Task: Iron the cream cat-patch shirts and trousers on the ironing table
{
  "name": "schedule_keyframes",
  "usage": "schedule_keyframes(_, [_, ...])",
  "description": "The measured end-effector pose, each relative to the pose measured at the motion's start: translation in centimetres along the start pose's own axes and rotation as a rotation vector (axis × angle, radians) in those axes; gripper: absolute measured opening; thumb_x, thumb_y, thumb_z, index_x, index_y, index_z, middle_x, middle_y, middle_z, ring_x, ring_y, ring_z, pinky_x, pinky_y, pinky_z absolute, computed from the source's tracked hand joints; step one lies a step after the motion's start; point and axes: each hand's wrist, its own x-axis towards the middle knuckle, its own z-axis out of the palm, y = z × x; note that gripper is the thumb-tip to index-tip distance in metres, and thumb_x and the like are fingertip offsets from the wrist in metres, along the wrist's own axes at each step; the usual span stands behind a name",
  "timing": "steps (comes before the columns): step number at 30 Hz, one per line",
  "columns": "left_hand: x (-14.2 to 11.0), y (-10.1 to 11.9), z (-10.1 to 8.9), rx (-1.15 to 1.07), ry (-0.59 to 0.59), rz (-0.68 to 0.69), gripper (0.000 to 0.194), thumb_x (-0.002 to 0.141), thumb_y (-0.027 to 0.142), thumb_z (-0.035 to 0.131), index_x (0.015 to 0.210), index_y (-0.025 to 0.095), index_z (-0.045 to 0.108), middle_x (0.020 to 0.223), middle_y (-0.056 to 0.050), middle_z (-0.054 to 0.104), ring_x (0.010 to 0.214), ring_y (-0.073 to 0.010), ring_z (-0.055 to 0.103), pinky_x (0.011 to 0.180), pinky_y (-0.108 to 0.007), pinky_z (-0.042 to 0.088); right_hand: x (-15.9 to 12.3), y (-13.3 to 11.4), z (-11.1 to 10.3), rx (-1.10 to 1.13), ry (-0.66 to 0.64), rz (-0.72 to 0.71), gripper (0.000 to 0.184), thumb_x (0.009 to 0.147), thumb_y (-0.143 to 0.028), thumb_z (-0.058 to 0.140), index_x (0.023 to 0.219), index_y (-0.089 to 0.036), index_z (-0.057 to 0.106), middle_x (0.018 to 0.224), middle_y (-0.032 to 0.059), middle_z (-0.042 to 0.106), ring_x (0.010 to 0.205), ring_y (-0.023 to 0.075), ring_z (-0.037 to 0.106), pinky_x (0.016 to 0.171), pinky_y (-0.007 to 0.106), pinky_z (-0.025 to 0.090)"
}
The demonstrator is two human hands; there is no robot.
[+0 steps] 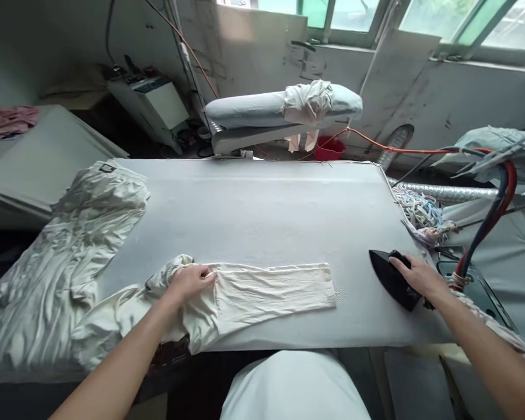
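My right hand (415, 275) is wrapped round the handle of a black iron (389, 281), on the right part of the padded ironing table (254, 221). The iron's tip points to the upper left, apart from the cloth. My left hand (195, 280) is closed on the upper edge of a cream garment (271, 294). A long, narrow part of that garment lies flat to the right of this hand, with wrinkles along it. Left of the hand, the fabric is bunched and hangs over the front edge.
Crumpled cream fabric (100, 204) with a gathered end lies at the table's left. Behind the table stands a narrow padded arm (249, 111) with a cloth (310, 100) on it. Red and black hoses (490, 216) hang at right. A red bucket (330, 150) sits behind.
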Motion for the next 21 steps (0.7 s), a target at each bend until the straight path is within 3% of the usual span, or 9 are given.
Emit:
schedule_keyframes(2, [0.2,-0.7,-0.9,-0.245,-0.094,0.014,0.039,0.083,0.056,0.049,0.063,0.023,0.046,0.067,-0.001,0.056,0.07,-0.021,0.056,0.068,-0.03,0.039,-1.6,-3.3,-0.9,-0.009,-0.275,-0.052,0.043,0.084,-0.058,0.058,0.1,-0.021,0.072,0.102,0.0185,0.076,0.089,0.0345,0.071,0.073,0.041,0.053])
schedule_keyframes(5, [-0.2,-2.3,-1.4,-0.567,-0.16,0.013,0.048,0.078,0.068,0.053,0.064,0.023,0.043,0.067,0.001,0.048,0.065,-0.0178,0.048,0.064,-0.029,0.036,-6.5,-13.6,-0.5,-0.048,-0.479,-0.256,0.034,0.089,-0.053,0.056,0.097,-0.023,0.068,0.095,0.0132,0.077,0.084,0.0297,0.071,0.068,0.034,0.048])
schedule_keyframes(9, [-0.9,-3.4,-2.0,-0.692,-0.19,0.057,0.055,0.075,0.076,0.056,0.066,0.022,0.05,0.067,0.001,0.048,0.065,-0.0181,0.047,0.062,-0.029,0.037,-12.4,-30.9,3.4,-0.034,-0.644,-0.544,0.032,0.087,-0.052,0.063,0.099,-0.023,0.068,0.097,0.0095,0.077,0.087,0.0284,0.072,0.067,0.03,0.045])
schedule_keyframes(12, [-1.3,-3.4,-2.8,-0.592,-0.157,0.169,0.054,0.076,0.074,0.055,0.071,0.021,0.065,0.072,-0.002,0.057,0.073,-0.0212,0.054,0.066,-0.029,0.041,-13.0,-38.8,7.3,0.039,-0.683,-0.586,0.037,0.086,-0.054,0.063,0.102,-0.022,0.069,0.102,0.0105,0.077,0.09,0.029,0.072,0.069,0.032,0.046])
schedule_keyframes(13, [-1.5,-3.5,-3.1,-0.531,-0.104,0.206,0.053,0.077,0.072,0.056,0.073,0.022,0.069,0.076,-0.004,0.061,0.077,-0.0221,0.056,0.068,-0.029,0.043,-12.5,-39.3,8.3,0.075,-0.661,-0.53,0.037,0.087,-0.053,0.062,0.104,-0.022,0.069,0.103,0.0106,0.077,0.089,0.0284,0.072,0.069,0.032,0.047])
schedule_keyframes(15, [-2.3,-3.7,-3.2,-0.428,0.027,0.227,0.048,0.079,0.068,0.057,0.076,0.022,0.074,0.082,-0.005,0.065,0.081,-0.0226,0.059,0.07,-0.029,0.043,-10.7,-37.0,9.2,0.152,-0.573,-0.325,0.036,0.088,-0.05,0.062,0.107,-0.021,0.07,0.102,0.0102,0.077,0.087,0.0262,0.072,0.069,0.03,0.047])
schedule_keyframes(17, [-3.3,-4.0,-2.7,-0.437,0.072,0.191,0.046,0.083,0.065,0.056,0.079,0.023,0.074,0.081,-0.004,0.066,0.077,-0.0206,0.059,0.068,-0.029,0.043,-8.3,-31.4,8.3,0.197,-0.462,-0.062,0.034,0.089,-0.048,0.062,0.105,-0.019,0.071,0.097,0.0103,0.077,0.084,0.0242,0.072,0.068,0.028,0.048])
schedule_keyframes(19, [-4.2,-4.1,-1.4,-0.606,-0.004,0.157,0.047,0.086,0.066,0.053,0.083,0.023,0.071,0.076,-0.001,0.065,0.069,-0.018,0.058,0.064,-0.027,0.044,-5.7,-25.1,5.9,0.176,-0.381,0.158,0.035,0.092,-0.045,0.058,0.099,-0.014,0.072,0.089,0.0139,0.076,0.08,0.0258,0.071,0.067,0.03,0.05])
schedule_keyframes(21, [-5.1,-3.2,0.3,-0.832,-0.07,0.156,0.048,0.085,0.067,0.056,0.087,0.021,0.068,0.076,-0.001,0.066,0.068,-0.018,0.061,0.062,-0.027,0.048,-3.8,-20.8,3.3,0.108,-0.289,0.283,0.04,0.095,-0.043,0.052,0.101,-0.008,0.071,0.092,0.0214,0.075,0.087,0.0322,0.072,0.073,0.038,0.053])
